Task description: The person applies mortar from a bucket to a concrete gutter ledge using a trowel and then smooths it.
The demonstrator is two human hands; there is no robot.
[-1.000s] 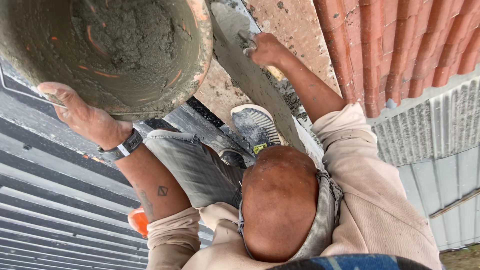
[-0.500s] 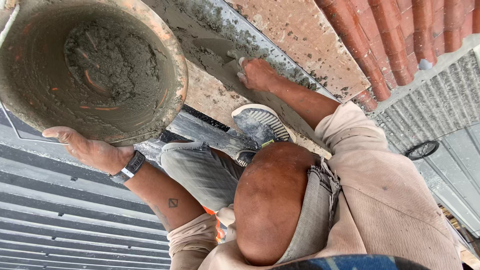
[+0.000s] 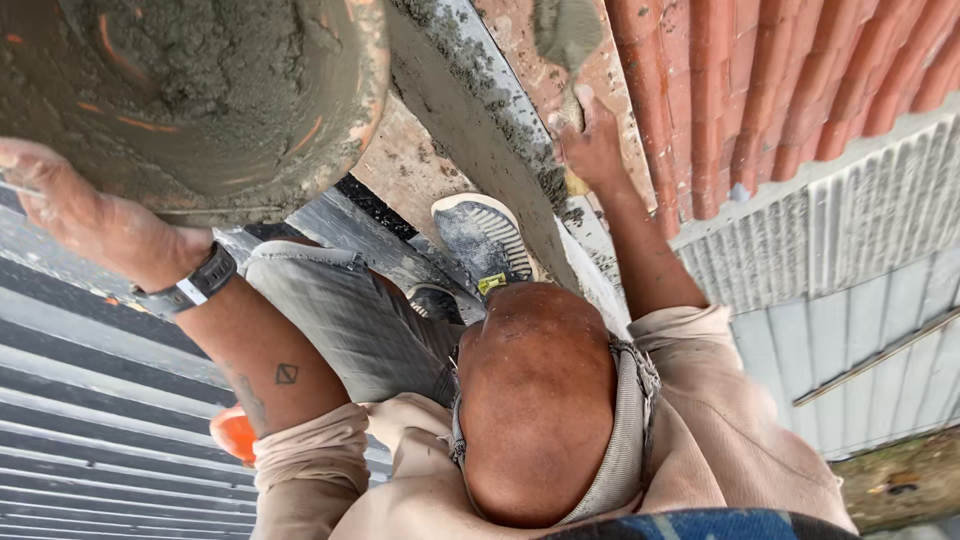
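Note:
My left hand [image 3: 90, 215], with a dark watch on its wrist, grips the underside of a round bucket [image 3: 335, 120] smeared with cement. Wet grey mortar [image 3: 210, 50] fills the bucket, which is held up at the top left. My right hand [image 3: 592, 150] reaches forward and is shut on a trowel [image 3: 565, 35] loaded with mortar. The trowel blade rests against the rough wall strip beside the red roof tiles [image 3: 800, 80]. A grey, mortar-spattered ledge [image 3: 480, 130] runs diagonally between the two hands.
My own bald head and beige sleeves fill the lower middle. My shoe [image 3: 485, 240] rests by the ledge. Ribbed grey metal sheeting [image 3: 80, 430] lies at the left, grey corrugated panels [image 3: 830, 240] at the right, and an orange object [image 3: 235, 435] sits under my left arm.
My right hand has moved right and up from the grey ledge to the strip beside the red tiles, with mortar on the trowel. The bucket has shifted up and left, closer to the camera.

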